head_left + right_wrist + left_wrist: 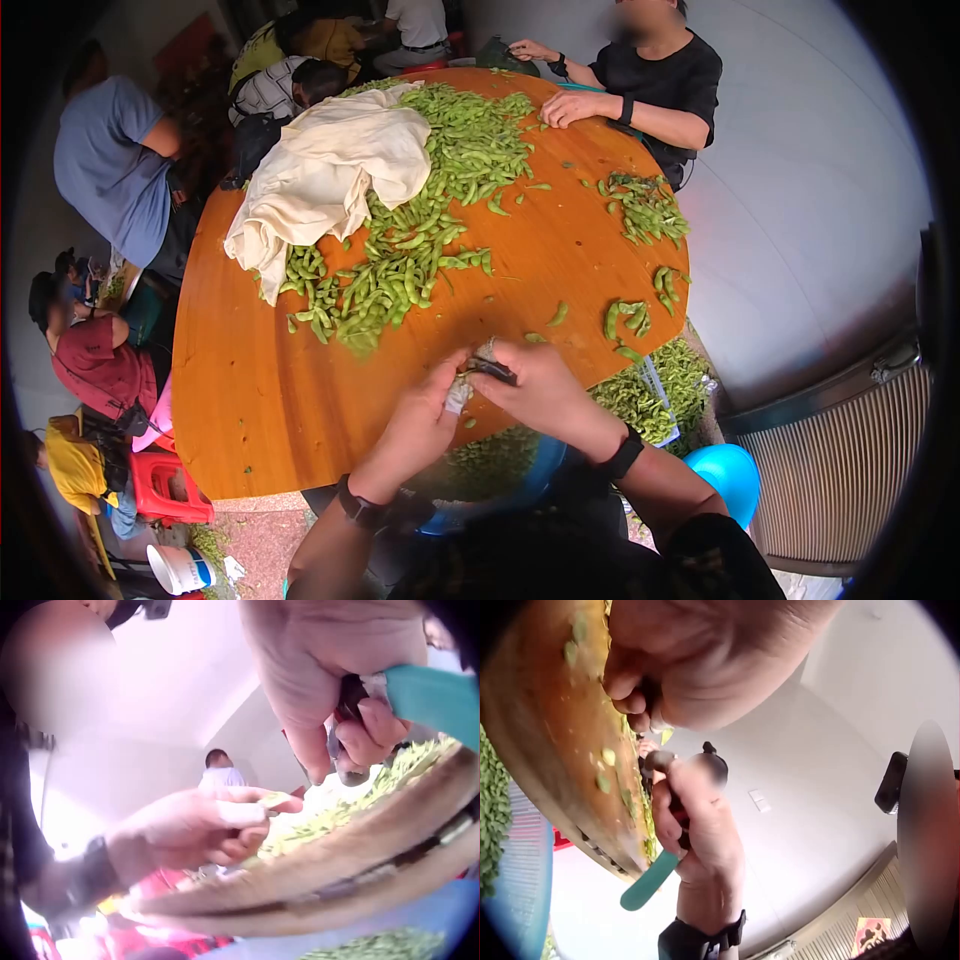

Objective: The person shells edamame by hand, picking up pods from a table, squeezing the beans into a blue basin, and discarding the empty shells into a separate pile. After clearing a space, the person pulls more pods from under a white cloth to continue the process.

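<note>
My left hand (pixel 422 420) is raised over the near edge of the wooden table, with white wrapping on a finger. In the right wrist view it pinches a small pale-green bean pod (pixel 276 800) between thumb and forefinger. Close beside it, my right hand (pixel 545 392) grips a small tool (pixel 651 881) with a dark body and a long teal handle end. Its fingers curl round the tool and hide much of it, so I cannot tell its exact kind. In the head view the tool's dark part lies between both hands.
Green bean pods (pixel 390 285) heap on the round table (pixel 250 400), partly beneath a cream cloth (pixel 320 175). Below the hands is a blue tub (pixel 548 462); a pod-filled crate (pixel 655 385) and blue basin (pixel 728 480) stand right. A person (pixel 655 85) sits opposite.
</note>
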`<action>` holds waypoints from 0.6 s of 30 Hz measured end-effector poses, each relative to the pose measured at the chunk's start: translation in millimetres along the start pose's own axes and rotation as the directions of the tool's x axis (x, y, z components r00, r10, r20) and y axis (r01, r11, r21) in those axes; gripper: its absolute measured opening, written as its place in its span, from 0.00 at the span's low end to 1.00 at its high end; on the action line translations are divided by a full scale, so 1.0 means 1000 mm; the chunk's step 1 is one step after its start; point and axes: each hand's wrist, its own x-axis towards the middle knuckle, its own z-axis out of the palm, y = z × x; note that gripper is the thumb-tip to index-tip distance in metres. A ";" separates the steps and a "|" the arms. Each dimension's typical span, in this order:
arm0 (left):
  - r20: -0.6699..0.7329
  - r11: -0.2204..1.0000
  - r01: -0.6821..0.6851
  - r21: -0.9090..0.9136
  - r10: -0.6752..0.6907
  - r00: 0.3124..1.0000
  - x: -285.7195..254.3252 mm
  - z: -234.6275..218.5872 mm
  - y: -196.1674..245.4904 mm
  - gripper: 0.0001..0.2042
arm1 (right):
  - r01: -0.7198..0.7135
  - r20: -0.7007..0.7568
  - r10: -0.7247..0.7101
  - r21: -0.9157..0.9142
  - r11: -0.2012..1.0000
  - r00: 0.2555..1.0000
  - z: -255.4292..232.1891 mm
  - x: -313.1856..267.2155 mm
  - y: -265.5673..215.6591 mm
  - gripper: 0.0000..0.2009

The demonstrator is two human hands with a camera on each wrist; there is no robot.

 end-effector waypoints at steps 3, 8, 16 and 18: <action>0.025 0.987 0.115 0.108 -0.118 0.993 0.000 -0.014 0.014 0.24 | -0.091 -0.164 0.067 -0.147 0.985 0.984 -0.018 0.003 0.000 0.06; -0.246 0.844 0.220 0.489 -0.108 0.963 -0.036 -0.031 -0.026 0.18 | -0.221 -0.391 0.053 -0.398 0.891 0.919 -0.057 -0.010 0.022 0.09; -0.073 0.855 -0.069 0.514 0.124 0.990 -0.034 0.035 -0.001 0.15 | 0.047 0.028 -0.038 -0.513 0.857 0.999 -0.009 -0.011 0.021 0.08; -0.026 0.852 -0.167 0.497 0.207 0.978 -0.026 0.024 -0.001 0.13 | 0.000 -0.017 -0.010 -0.528 0.849 1.000 -0.025 -0.009 0.023 0.07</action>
